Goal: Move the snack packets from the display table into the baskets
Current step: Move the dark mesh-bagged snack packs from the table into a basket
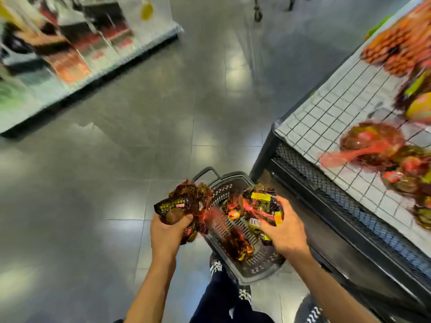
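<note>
My left hand (168, 231) grips a red-netted snack packet (184, 201) just left of a dark plastic basket (261, 269) on the floor. My right hand (283, 229) grips another netted packet (261, 201) with yellow labels above the basket's right side. Inside the basket lie more netted packets (238, 243). On the display table (338, 113) at the right, further netted snack packets (373, 145) lie on the wire-grid top.
The display table's black mesh side (326, 187) stands right beside the basket. Orange packets (401, 47) lie farther back on the table. Store shelving (70, 66) runs along the left. Grey tiled floor (140, 136) lies between. My shoes and legs (219, 287) are below the basket.
</note>
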